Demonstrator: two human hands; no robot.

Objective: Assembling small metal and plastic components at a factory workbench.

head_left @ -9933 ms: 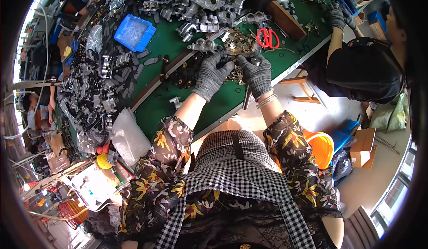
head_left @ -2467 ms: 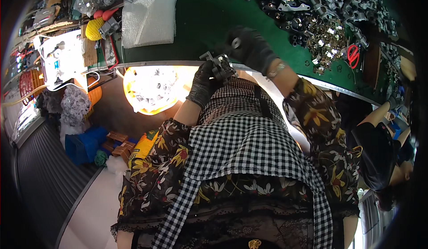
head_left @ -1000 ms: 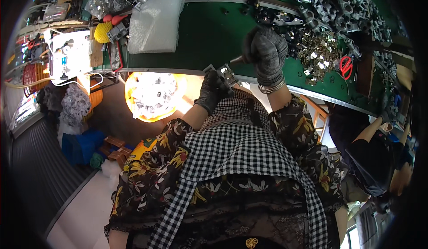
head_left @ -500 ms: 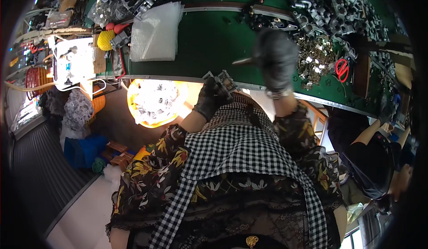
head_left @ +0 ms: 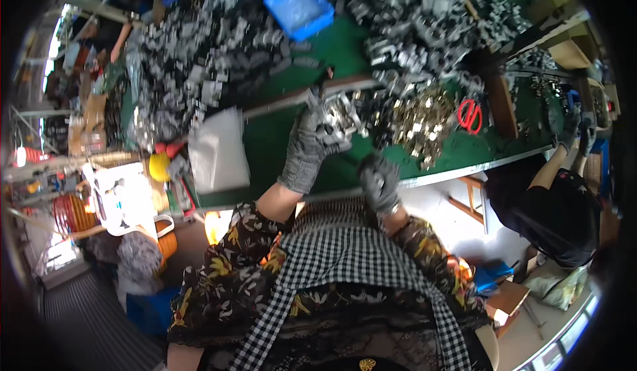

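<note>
Evidently, the left grip (head_left: 305, 150) is closed around a casting (head_left: 340, 115) — a grey metal part with shiny faces — and holds it over the green tabletop (head_left: 265, 137). The right grip (head_left: 380, 182), gloved like the left, is nearer and to the right of the casting, apart from it, by the tabletop's near edge. Its fingers look bent, but blur hides whether anything is in them, so I cannot tell if it is clenched or loose.

Just right of the casting lie small dark parts (head_left: 378, 115), then a pile of gold bits (head_left: 421, 122). Red-handled scissors (head_left: 470, 117) lie right of the pile, and farther right is a wooden board (head_left: 502, 105). To the left, on the near side, are whitish plastic sheets (head_left: 217, 152); a yellow object (head_left: 159, 167), too blurred to name, is left of them.

Farther off, a brown strip (head_left: 282, 100) runs across the tabletop, partly behind the casting. Past it, a left heap (head_left: 192, 59) and a right heap (head_left: 424, 26) of grey metal parts spread out, with a blue tray (head_left: 312, 31) between them. At the far right a co-worker (head_left: 564, 218) in black reaches to the tabletop with gloved hands — well apart from both grips.
</note>
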